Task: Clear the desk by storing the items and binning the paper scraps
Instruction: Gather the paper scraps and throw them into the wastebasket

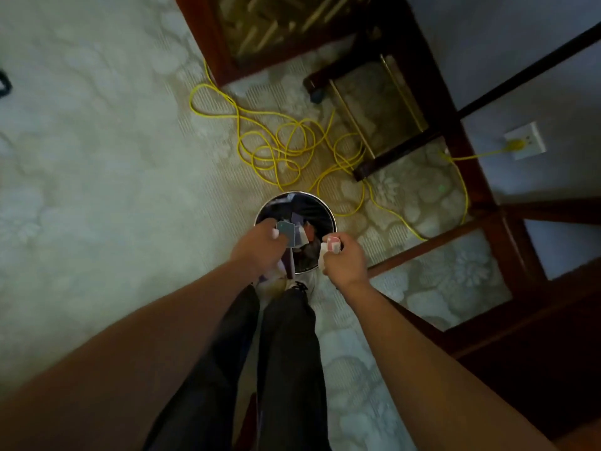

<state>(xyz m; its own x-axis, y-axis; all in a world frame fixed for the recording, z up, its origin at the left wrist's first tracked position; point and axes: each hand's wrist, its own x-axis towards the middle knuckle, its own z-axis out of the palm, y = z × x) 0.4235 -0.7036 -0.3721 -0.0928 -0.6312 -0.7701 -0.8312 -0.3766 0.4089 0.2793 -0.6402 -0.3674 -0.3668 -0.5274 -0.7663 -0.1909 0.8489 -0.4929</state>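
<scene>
A round bin (327,206) with a dark liner stands on the carpet just in front of my feet. My left hand (258,247) hovers over its left rim and grips a bunch of grey, blue and purple paper scraps (292,236) that hang over the opening. My right hand (344,262) is over the bin's right rim, its fingers curled round crumpled white and pink paper scraps (330,249). More scraps lie inside the bin, partly hidden by my hands.
A tangled yellow cable (279,151) lies on the patterned carpet beyond the bin and runs to a wall socket (525,141). Dark wooden furniture with glass panels (452,275) stands to the right and at the back. My legs (286,353) are directly below.
</scene>
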